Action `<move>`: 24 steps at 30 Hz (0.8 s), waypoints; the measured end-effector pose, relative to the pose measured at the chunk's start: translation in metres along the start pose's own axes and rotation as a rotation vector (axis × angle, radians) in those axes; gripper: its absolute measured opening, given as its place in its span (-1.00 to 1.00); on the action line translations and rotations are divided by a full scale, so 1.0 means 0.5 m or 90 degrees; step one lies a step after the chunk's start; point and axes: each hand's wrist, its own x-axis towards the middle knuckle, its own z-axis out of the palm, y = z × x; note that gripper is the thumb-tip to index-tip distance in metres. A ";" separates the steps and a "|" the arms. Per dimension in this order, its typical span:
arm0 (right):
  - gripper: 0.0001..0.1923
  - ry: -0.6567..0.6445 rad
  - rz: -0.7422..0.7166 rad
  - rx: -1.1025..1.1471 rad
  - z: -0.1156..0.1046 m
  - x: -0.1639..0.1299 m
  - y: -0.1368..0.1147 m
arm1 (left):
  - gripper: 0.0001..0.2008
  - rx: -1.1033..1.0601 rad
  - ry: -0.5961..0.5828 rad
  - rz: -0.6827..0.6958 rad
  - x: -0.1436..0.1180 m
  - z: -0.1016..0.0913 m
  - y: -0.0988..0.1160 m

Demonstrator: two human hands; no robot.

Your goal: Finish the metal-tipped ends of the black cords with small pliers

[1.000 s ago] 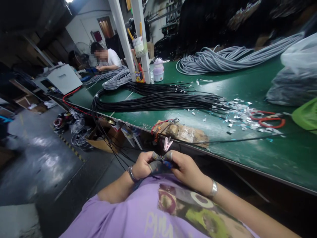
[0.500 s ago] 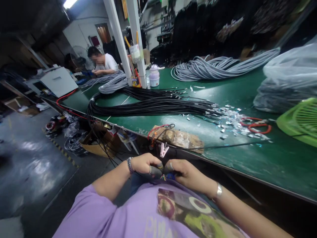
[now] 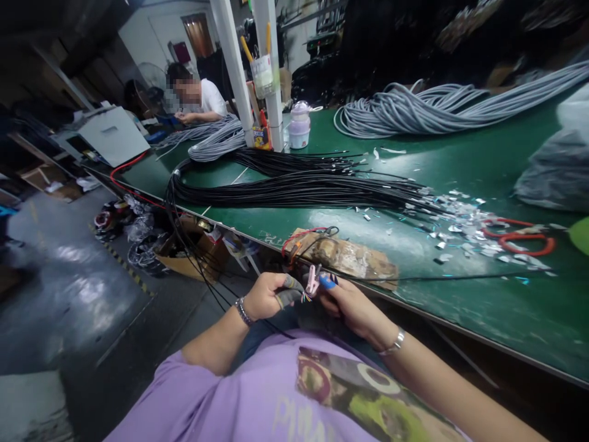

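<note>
My left hand, with grey coverings on its fingers, is closed on a cable whose stripped, coloured wire ends stick out toward the right. My right hand is beside it at the table edge, its thumb wrapped in blue and its fingers bent together. What lies between those fingers is hidden. A pink clothespin is at the table edge between the two hands, close to the right thumb. Behind it a worn wooden block with red and black wires lies on the green table.
A long bundle of black cables lies across the table, its ends among white scraps. Orange-handled scissors rest at the right. Grey cable coils, a lilac bottle and a post are farther back. Another person sits at the far left.
My hands have moved up toward the table edge and the clothespin. They were pressed together and are now slightly apart, with the coloured wires at the left hand. The view has shifted.
</note>
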 end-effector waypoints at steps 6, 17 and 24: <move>-0.41 0.135 -0.083 -0.053 0.016 0.005 0.003 | -0.48 -0.052 0.029 -0.031 0.000 0.016 -0.016; -0.47 0.050 0.050 0.273 0.033 0.025 0.010 | -0.52 -0.046 0.019 -0.036 -0.001 0.032 -0.022; -0.46 0.052 0.030 0.277 0.036 0.023 0.014 | -0.54 -0.027 0.026 -0.049 -0.002 0.035 -0.023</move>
